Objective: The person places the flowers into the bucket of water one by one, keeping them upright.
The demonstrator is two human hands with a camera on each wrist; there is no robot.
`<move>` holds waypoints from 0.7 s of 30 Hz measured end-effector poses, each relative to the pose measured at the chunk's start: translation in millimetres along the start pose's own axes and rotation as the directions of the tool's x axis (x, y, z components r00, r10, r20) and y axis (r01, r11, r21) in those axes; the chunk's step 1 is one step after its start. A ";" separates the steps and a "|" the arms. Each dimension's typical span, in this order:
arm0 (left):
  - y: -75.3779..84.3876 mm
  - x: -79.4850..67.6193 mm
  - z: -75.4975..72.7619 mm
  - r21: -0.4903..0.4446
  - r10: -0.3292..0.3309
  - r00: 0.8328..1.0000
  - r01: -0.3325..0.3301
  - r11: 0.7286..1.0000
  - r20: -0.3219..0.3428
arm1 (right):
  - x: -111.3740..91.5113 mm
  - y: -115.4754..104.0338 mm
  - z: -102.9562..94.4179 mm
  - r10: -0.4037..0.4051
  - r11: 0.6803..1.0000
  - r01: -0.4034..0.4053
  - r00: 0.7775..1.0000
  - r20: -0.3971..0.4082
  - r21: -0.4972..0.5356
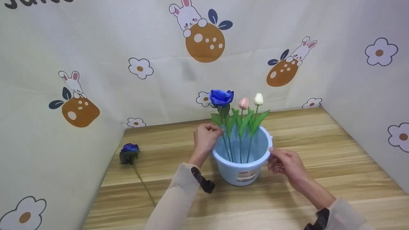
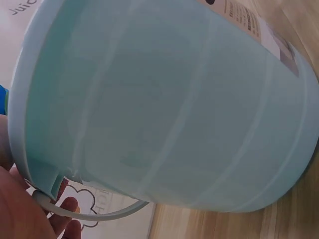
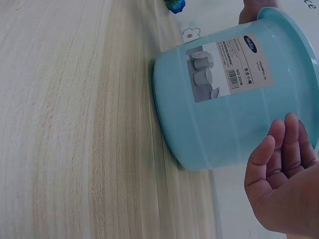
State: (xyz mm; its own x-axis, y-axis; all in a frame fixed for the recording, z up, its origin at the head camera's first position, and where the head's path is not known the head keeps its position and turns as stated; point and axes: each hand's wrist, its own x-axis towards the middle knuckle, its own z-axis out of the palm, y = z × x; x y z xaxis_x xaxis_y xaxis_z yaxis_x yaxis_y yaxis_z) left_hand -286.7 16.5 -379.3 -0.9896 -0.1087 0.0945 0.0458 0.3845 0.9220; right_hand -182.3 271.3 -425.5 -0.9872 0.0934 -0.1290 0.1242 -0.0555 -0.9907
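A light blue bucket (image 1: 238,174) stands upright on the wooden table, its label also showing in the right wrist view. Inside stand a blue rose (image 1: 221,98), a pink tulip (image 1: 243,103) and a white tulip (image 1: 258,99), their stems leaning toward the near wall. At the bucket's left rim, my left hand (image 1: 205,137) pinches the blue rose's stem between thumb and forefinger; the fingertips are partly hidden. My right hand (image 1: 287,163) holds the rim on the right, with its other fingers curled outside the wall. The right thumb is hidden in the right wrist view.
Another blue rose (image 1: 129,151) lies on the table (image 1: 319,179) at the left, its stem running toward my left sleeve. Printed cloth (image 1: 153,95) walls the back and both sides. The bucket's handle (image 2: 99,216) hangs beside the left hand.
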 end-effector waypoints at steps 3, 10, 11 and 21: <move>-1.5 1.0 -0.4 0.055 0.023 1.000 -0.023 0.998 -0.009 | 0.0 -0.1 0.2 -0.001 1.000 0.001 1.000 0.001 0.002; -0.3 1.0 -1.1 0.145 0.049 0.998 -0.044 0.988 -0.033 | -0.3 0.8 -0.1 -0.016 1.000 0.016 1.000 0.015 0.004; 0.2 0.8 -1.4 0.153 0.049 0.998 -0.043 0.987 -0.033 | -0.2 0.9 -0.2 -0.016 1.000 0.016 1.000 0.015 0.004; 2.0 1.7 -1.5 0.245 0.107 0.994 -0.096 0.965 -0.034 | -0.2 0.5 -1.5 -0.005 1.000 0.005 1.000 0.010 -0.018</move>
State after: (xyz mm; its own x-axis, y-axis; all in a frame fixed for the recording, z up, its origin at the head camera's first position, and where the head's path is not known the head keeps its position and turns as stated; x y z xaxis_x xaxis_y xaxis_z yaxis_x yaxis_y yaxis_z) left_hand -288.1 15.8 -376.8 -0.9737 -0.0981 0.2055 0.1053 0.6062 0.7883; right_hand -181.9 272.8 -426.0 -0.9887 0.0841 -0.1237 0.1210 -0.0372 -0.9920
